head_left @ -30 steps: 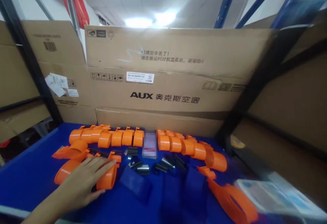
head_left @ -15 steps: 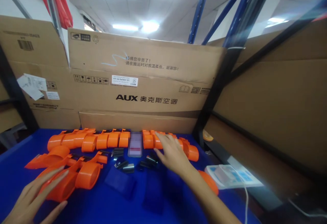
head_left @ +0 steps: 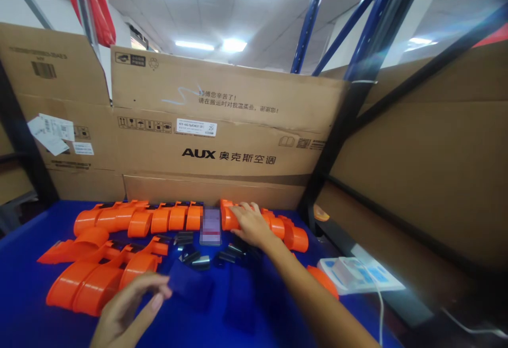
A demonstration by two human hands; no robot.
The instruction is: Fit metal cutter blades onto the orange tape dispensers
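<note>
Over the back row of orange plastic parts, my right hand [head_left: 251, 225] has its fingers curled over the top and its thumb low in front, closed around one orange plastic ring part [head_left: 227, 218]. The fingertips are partly hidden. My left hand [head_left: 129, 305] is at the lower left, thumb and forefinger apart, with nothing seen between them. It hovers in front of a nearer group of orange ring parts [head_left: 95, 290] and covers some of them. Small black shiny pieces [head_left: 201, 261] lie between the hands, near dark blue flat pieces [head_left: 192, 287].
A phone-like flat object [head_left: 210, 226] stands in the gap of the back row. Behind rises a cardboard wall [head_left: 234, 126]. A black post [head_left: 323, 168] bounds the right side. Beyond the blue table top [head_left: 198, 327] sits a white-and-blue device [head_left: 361, 274] with a cable.
My left hand has moved right, away from the near orange parts, and its fingers have drawn in. My right hand has shifted slightly left and its fingers have curled over the back row.
</note>
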